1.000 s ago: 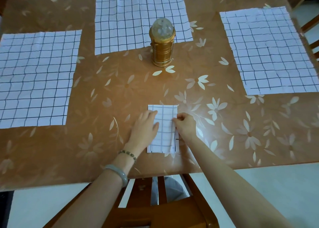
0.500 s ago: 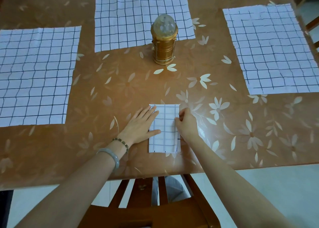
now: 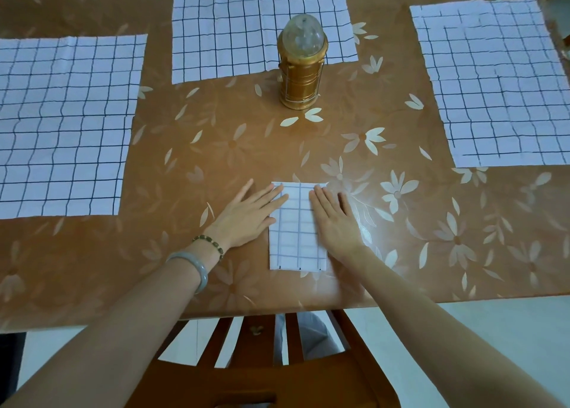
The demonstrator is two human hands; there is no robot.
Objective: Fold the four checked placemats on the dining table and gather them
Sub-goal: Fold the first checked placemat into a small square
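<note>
on my feed the folded placemat (image 3: 296, 231) lies flat on the table (image 3: 246, 136), on the near side of the gold lantern (image 3: 302, 68) and roughly in line with it, close to the table's near edge. it is a narrow rectangle whose long axis runs from me toward the lantern, one short end pointing at the lantern and the other at the chair (image 3: 262, 376) below. the left hand (image 3: 249, 213) lies flat with fingers straight, its fingertips pressing the mat's left edge at the lantern end while the palm rests on the table just beside it. the right hand (image 3: 336, 219) is likewise flat and holding nothing, fingers extended toward the lantern, lying along the mat's right edge. half a second ago that right hand was curled, pinching the right edge; now it has flattened out, and the left hand has stayed spread in much the same spot. the mat itself has not turned. three unfolded placemats stay spread out: one to the lantern's left (image 3: 61, 123), one just behind it (image 3: 259, 25), one to its right (image 3: 499, 80), all well apart from the folded one.
</note>
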